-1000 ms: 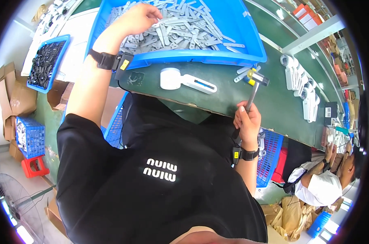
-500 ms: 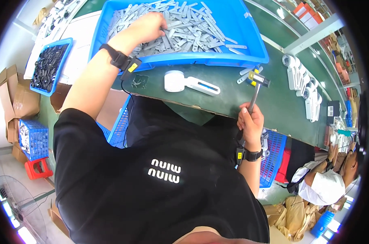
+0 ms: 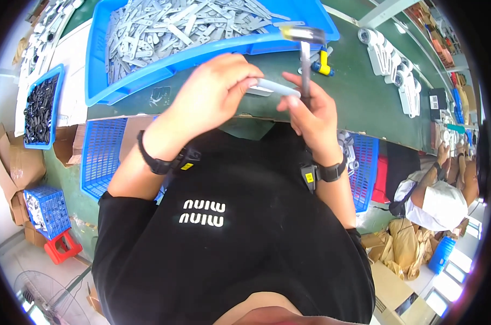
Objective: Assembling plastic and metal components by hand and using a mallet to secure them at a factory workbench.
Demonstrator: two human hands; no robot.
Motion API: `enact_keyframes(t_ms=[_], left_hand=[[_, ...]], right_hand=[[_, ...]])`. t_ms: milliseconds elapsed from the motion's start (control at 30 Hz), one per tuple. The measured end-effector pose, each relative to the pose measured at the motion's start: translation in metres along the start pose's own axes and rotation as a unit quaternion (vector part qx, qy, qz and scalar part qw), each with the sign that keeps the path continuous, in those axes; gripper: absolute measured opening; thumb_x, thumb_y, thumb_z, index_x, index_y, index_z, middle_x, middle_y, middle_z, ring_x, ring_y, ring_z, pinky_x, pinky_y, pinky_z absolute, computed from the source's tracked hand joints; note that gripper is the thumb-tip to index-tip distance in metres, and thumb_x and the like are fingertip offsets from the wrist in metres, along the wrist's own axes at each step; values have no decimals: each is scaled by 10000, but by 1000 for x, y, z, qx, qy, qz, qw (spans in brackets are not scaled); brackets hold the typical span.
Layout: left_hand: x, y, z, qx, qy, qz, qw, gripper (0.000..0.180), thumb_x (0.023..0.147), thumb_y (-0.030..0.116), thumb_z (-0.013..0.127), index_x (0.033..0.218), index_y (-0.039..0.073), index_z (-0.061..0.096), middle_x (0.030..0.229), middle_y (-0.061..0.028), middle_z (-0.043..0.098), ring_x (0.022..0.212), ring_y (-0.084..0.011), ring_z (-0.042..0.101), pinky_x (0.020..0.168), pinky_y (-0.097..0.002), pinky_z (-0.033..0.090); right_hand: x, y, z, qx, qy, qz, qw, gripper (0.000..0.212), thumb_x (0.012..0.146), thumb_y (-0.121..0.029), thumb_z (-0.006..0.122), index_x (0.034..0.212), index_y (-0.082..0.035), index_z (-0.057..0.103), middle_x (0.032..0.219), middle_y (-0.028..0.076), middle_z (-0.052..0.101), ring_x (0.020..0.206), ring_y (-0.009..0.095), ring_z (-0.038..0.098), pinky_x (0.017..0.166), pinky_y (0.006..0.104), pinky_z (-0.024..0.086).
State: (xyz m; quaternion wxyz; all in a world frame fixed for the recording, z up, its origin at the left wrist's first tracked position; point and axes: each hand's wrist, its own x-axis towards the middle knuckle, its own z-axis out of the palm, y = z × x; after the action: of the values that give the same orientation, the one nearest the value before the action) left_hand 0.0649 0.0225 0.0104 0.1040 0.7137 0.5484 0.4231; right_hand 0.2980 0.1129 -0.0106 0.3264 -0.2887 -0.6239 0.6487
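My left hand (image 3: 224, 89) pinches one end of a flat grey plastic strip (image 3: 279, 87) above the bench's front edge. At the strip's other end are the fingertips of my right hand (image 3: 316, 111); whether they grip it I cannot tell. That same hand is closed around a hammer (image 3: 305, 67), head up, its yellow-ended head blurred. Beneath the strip a white part (image 3: 260, 91) shows, mostly hidden by my left hand. Behind my hands stands a large blue tray (image 3: 164, 73) heaped with similar grey strips (image 3: 175, 30).
A yellow-and-blue tool (image 3: 324, 66) lies right of the tray on the green bench (image 3: 359, 103). White round-headed assemblies (image 3: 389, 65) line up farther right. At left is a smaller blue tray (image 3: 57, 108) of black parts. Another person (image 3: 435, 195) sits at right.
My left hand has come out of the tray toward me with a grey strip. My right hand has risen with the hammer and moved in beside it. The view has shifted.
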Motion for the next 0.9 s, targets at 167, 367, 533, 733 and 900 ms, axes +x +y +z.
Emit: enact_keyframes(t_ms=[167, 367, 533, 733, 900], left_hand=[[-13, -15, 19, 56, 39, 48, 997, 219, 925, 13, 774, 1143, 28, 760, 1009, -110, 745, 907, -345, 673, 808, -431, 559], [-26, -39, 24, 153, 48, -6, 987, 555, 853, 147, 888, 1355, 51, 670, 1029, -87, 780, 972, -332, 718, 859, -450, 561], [-35, -43, 33, 100, 89, -41, 990, 782, 823, 163, 912, 1494, 42, 527, 958, -87, 775, 938, -330, 740, 840, -443, 553], [-40, -41, 33, 71, 90, -40, 993, 832, 804, 159, 940, 1503, 65, 499, 946, -81, 777, 906, -339, 737, 862, -455, 549], [-41, -40, 32, 89, 87, -62, 990, 763, 814, 186, 938, 1461, 98, 545, 977, -69, 792, 932, -348, 731, 881, -470, 563]], right_hand=[[4, 11, 10, 15, 52, 30, 998, 163, 1032, -165, 793, 1071, -26, 718, 800, -9, 717, 624, 6, 543, 544, 200, 384], [8, 15, 11, -2, 130, 68, 989, 188, 994, -166, 850, 1027, -25, 730, 754, -10, 703, 581, 6, 512, 522, 205, 370], [22, 21, 22, -50, 99, 73, 991, 149, 1026, -161, 803, 1054, -25, 748, 782, 1, 728, 603, 10, 530, 544, 214, 388], [25, 31, 23, -116, 51, 51, 991, 123, 1049, -127, 742, 1067, -7, 765, 788, -7, 729, 713, 49, 627, 658, 246, 487], [25, 30, 26, -173, 68, 44, 982, 117, 1044, -123, 746, 1041, -8, 769, 764, -8, 714, 700, 50, 626, 647, 250, 486]])
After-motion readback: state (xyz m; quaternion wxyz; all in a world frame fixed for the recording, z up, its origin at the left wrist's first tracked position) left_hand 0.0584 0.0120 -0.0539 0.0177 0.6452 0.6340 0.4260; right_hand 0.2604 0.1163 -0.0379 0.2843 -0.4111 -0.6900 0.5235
